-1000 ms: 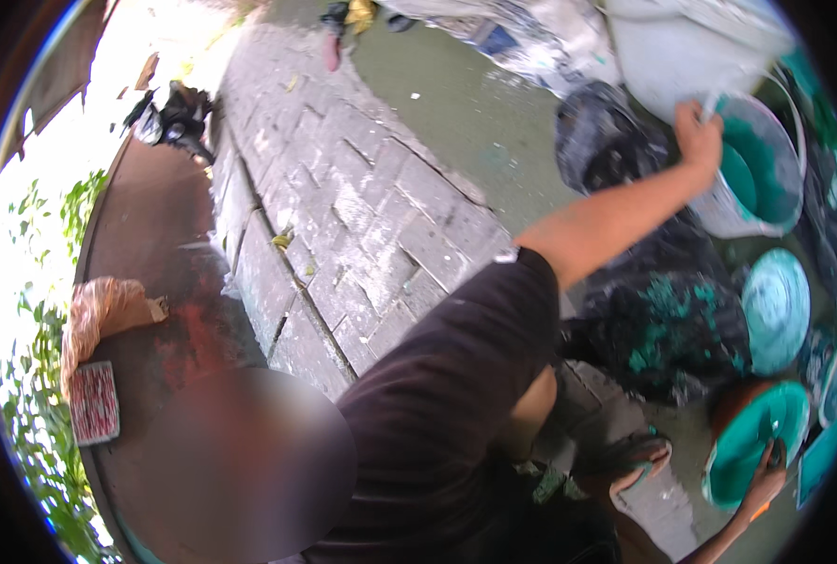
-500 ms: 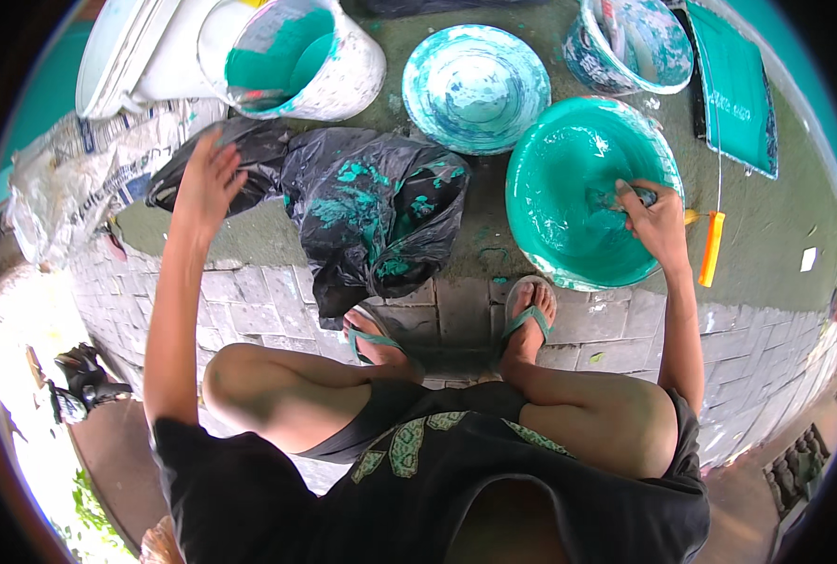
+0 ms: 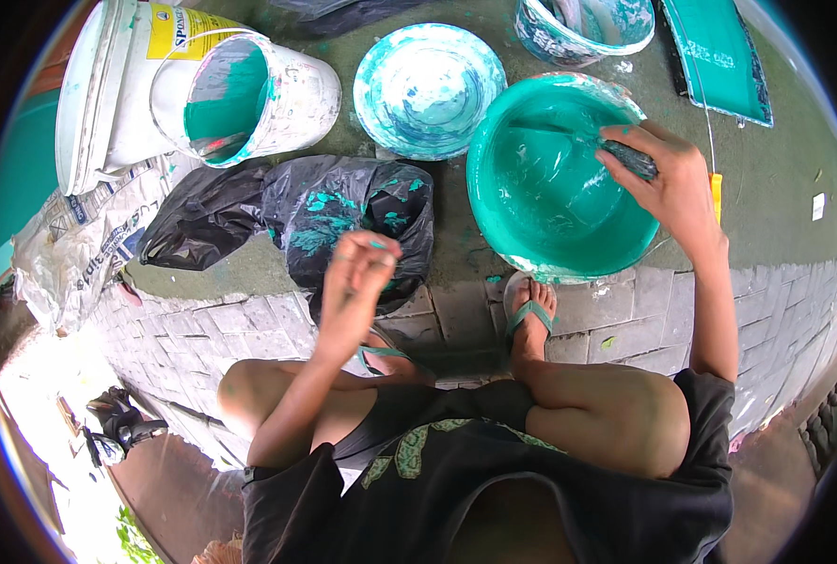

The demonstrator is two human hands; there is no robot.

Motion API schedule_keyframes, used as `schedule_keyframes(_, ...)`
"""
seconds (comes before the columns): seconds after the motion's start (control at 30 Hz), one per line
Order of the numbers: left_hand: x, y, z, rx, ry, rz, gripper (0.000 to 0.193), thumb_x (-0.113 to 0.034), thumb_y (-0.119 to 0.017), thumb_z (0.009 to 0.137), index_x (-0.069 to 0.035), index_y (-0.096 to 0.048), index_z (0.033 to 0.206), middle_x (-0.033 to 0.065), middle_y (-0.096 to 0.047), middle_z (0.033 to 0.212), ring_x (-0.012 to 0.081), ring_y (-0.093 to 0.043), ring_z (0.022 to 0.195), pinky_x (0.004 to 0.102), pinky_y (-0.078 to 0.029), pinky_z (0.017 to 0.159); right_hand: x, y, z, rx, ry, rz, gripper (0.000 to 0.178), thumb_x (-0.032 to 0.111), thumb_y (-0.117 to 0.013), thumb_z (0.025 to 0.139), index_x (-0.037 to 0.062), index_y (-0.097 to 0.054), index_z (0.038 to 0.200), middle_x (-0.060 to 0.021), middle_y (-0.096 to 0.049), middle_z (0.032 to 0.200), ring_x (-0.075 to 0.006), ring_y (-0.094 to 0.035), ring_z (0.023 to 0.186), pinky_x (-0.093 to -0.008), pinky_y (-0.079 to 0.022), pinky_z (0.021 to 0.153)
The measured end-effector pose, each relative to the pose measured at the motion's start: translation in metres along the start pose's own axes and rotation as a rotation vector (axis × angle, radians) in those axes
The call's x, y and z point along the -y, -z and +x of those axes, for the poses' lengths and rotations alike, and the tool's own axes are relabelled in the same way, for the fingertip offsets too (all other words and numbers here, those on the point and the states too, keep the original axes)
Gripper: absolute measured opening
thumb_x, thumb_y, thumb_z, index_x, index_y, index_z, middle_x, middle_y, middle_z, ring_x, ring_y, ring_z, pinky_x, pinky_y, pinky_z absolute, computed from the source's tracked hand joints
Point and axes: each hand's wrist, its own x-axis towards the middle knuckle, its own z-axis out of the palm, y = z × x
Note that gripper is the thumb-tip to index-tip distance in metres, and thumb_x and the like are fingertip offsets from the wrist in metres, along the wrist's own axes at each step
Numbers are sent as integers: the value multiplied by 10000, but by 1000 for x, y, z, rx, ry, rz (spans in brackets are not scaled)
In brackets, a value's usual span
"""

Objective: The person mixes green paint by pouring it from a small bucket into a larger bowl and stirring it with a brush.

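My right hand (image 3: 658, 179) is closed around the dark, paint-stained handle (image 3: 630, 160) of a tool at the right rim of a round basin (image 3: 482, 202). Teal paint (image 3: 560, 193) coats the inside of that basin; I cannot make out the tool's working end. Over a crumpled black plastic bag (image 3: 292, 211) with teal smears hovers my left hand (image 3: 355, 282), slightly blurred. Its fingers are curled in, with a teal spot on one, and nothing shows between them.
Behind stand a paint-streaked round dish (image 3: 428, 89), a smeared bucket (image 3: 583, 42) and a teal paint tray (image 3: 715, 56). At the left are a white bucket (image 3: 306, 103) with teal inside, a larger white bucket (image 3: 118, 94) and a crumpled sack (image 3: 89, 240). An orange handle (image 3: 717, 195) shows behind my right wrist.
My left hand has come from the far left, where its fingers were spread, inward over the black bag and curled. My right hand, still on the tool, has risen toward the basin's upper right rim.
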Motion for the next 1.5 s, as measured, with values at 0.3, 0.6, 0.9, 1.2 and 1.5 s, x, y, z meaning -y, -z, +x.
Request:
schedule_keyframes(0.3, 22, -36, -3, 276, 109, -26, 310, -228, -478, 996, -16, -486, 1222, 120, -571, 1199, 206, -555, 1130, 352, -428, 979, -17, -13, 5, 250, -27, -323, 182, 144, -715, 803, 63, -675, 962, -146, -651, 734, -335, -637, 653, -423, -483, 574)
schedule_keyframes(0.6, -15, -25, 7, 230, 50, -80, 381, -312, -506, 982, -18, -498, 1223, 134, -579, 1203, 199, -562, 1121, 337, -425, 975, 8, -22, 15, 531, 82, -369, 257, 172, -778, 738, 33, -651, 911, -171, -648, 715, -362, -648, 733, -456, -492, 644)
schedule_keyframes(0.9, -48, -13, 6, 229, -48, -171, 380, -326, -523, 972, -18, -518, 1195, 114, -606, 1160, 179, -565, 1109, 328, -429, 962, 30, -24, -19, 655, -122, -411, 222, 140, -724, 777, 34, -648, 957, -178, -656, 705, -373, -656, 743, -466, -511, 685)
schedule_keyframes(1.2, -44, 0, 2, 223, -58, -247, 359, -312, -528, 967, -23, -528, 1180, 104, -618, 1148, 170, -572, 1092, 322, -432, 951, 69, -6, -45, 704, -234, -285, 184, 147, -691, 808, 62, -634, 960, -166, -670, 762, -368, -662, 750, -462, -523, 653)
schedule_keyframes(1.5, -35, 1, -2, 237, -12, -210, 343, -304, -530, 969, -26, -526, 1170, 101, -624, 1137, 168, -576, 1081, 326, -431, 948, 44, -60, -54, 370, -84, -398, 218, 239, -713, 815, 88, -665, 965, -142, -679, 770, -345, -662, 670, -418, -533, 600)
